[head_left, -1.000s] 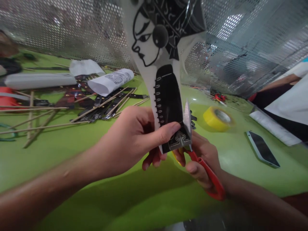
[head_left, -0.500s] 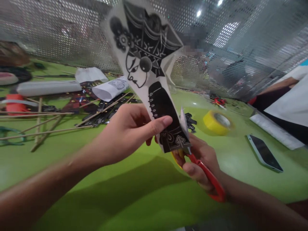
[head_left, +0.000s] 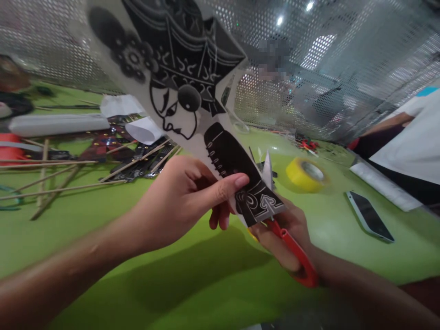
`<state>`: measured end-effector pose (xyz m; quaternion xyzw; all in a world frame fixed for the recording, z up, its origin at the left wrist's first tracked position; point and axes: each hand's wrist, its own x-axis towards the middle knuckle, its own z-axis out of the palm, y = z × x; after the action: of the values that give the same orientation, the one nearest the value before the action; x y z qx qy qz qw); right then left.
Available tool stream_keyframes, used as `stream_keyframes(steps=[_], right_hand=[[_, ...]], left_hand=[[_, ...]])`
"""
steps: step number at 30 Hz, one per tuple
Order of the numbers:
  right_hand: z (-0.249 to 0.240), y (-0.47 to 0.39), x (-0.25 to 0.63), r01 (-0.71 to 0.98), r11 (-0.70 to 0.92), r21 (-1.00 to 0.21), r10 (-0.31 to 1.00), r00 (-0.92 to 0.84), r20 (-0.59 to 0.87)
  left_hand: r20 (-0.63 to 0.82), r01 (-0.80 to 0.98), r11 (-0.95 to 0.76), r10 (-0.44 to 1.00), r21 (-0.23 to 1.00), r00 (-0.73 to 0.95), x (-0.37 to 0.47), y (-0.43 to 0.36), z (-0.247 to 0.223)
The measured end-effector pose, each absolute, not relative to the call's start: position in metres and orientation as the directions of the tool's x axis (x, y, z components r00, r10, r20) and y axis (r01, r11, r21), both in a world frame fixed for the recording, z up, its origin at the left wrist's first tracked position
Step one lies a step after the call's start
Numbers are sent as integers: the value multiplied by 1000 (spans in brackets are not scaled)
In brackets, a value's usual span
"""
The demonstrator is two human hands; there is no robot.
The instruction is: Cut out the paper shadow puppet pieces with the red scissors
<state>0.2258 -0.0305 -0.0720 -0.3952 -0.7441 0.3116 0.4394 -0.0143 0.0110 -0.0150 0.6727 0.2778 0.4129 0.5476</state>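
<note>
My left hand [head_left: 192,197] pinches a paper cutout [head_left: 206,121] near its lower end, thumb on the printed face. The sheet carries a black-and-white figure's head in a headdress with a dark neck piece below, and it leans up to the left. My right hand [head_left: 288,233] is closed round the red-handled scissors [head_left: 295,256]. One pale blade stands up beside the cutout's right edge; the other blade is hidden behind the paper. The scissors' pivot sits close to the sheet's bottom corner. Some fingers of my right hand are covered by the paper.
A yellow tape roll [head_left: 305,175] and a phone [head_left: 370,216] lie right on the green table [head_left: 165,284]. Wooden sticks [head_left: 62,185], dark cut pieces and rolled paper [head_left: 60,124] crowd the left. A perforated metal screen [head_left: 68,50] stands behind. Another person's arm [head_left: 388,126] is at right.
The cutout has tilted further left at its top, while its bottom end has shifted right. The scissors' blade now stands more upright, clear of the paper's edge. Both hands keep their hold.
</note>
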Motion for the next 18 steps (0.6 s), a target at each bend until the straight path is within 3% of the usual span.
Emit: stream_keyframes(steps=[18], right_hand=[[-68, -35, 222, 369, 463, -806, 884, -260, 389]], left_hand=[[331, 52, -387, 844, 921, 422, -18, 7, -14]])
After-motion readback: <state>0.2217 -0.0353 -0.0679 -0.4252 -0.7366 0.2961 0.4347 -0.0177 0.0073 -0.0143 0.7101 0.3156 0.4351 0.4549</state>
